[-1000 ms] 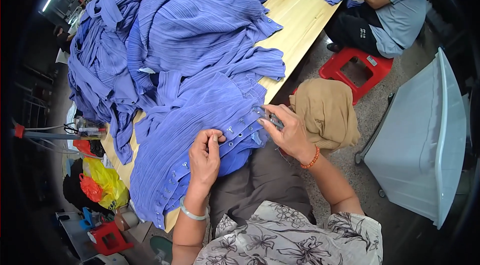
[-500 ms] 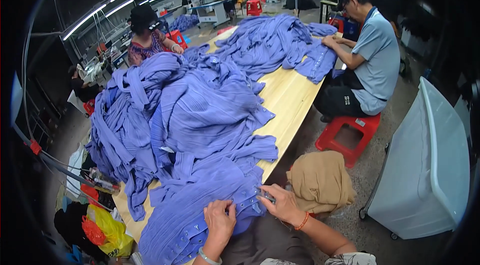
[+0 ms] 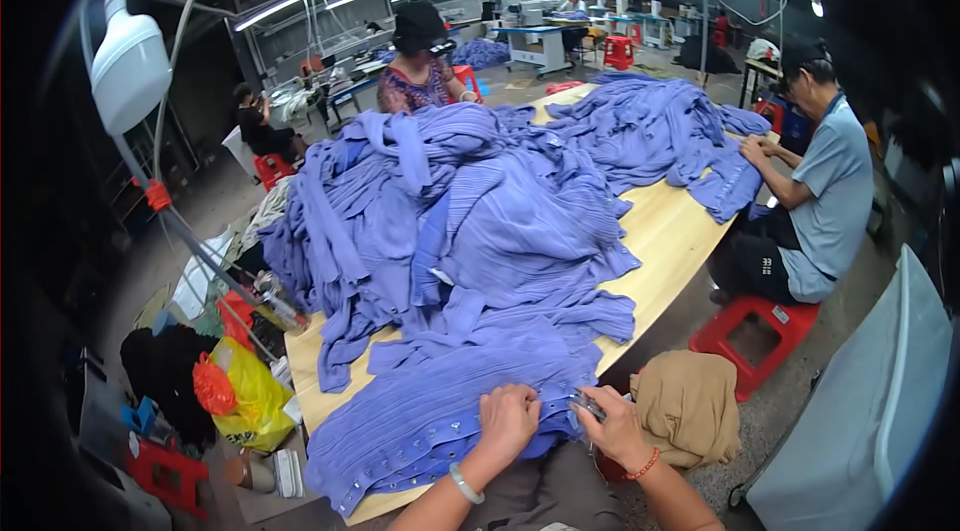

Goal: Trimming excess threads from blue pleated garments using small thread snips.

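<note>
A ribbed purple garment [image 3: 440,396] lies across the table's near end and hangs over my lap. Metal studs or eyelets dot its near band. My left hand [image 3: 508,421] is closed on that band, the fingers bent down against the cloth. My right hand [image 3: 614,428] grips a small grey metal tool [image 3: 588,405], apparently thread snips, right at the garment's right end. The tool's tip is too small to make out. Beyond lies a large heap of similar purple garments [image 3: 520,211].
The pale wooden table [image 3: 668,231] runs away to the far right. A co-worker [image 3: 835,181] sits at its right side on a red stool [image 3: 752,341], another person [image 3: 420,71] behind the heap. Nearby are a brown cloth bundle [image 3: 685,406], a white bin [image 3: 850,411] and a yellow bag [image 3: 250,396].
The whole view has swung left, so things stand farther right and a lamp shows at upper left. Both hands stay at the garment's band, the tool still in my right hand.
</note>
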{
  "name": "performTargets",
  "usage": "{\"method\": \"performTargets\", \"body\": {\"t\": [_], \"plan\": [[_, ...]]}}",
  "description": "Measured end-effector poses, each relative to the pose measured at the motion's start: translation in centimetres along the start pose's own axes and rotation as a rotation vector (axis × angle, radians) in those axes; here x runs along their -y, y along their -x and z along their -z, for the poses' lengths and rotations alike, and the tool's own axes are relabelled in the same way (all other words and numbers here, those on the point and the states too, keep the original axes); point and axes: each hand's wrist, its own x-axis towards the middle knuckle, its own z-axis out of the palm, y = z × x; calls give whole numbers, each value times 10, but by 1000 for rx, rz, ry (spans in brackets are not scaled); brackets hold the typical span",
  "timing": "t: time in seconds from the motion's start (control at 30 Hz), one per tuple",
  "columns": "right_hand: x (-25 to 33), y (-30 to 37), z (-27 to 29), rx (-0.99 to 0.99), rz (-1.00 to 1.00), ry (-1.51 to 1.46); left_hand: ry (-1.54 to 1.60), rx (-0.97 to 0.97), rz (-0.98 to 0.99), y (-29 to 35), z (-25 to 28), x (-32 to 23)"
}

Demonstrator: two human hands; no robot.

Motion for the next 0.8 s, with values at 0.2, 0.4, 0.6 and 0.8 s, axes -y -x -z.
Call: {"method": "performTargets", "body": {"t": [0.2, 0.4, 0.6, 0.8], "plan": [[-5, -4, -4, -25, 98, 105, 383, -42, 23, -11, 1, 10], [12, -6, -9, -4, 81, 92, 316, -98, -18, -6, 21, 19], [6, 7, -10, 19, 40, 129, 240, -118, -20, 13, 24, 6], [1, 7, -10, -8, 65, 100, 11, -156, -71, 15, 31, -11]]}}
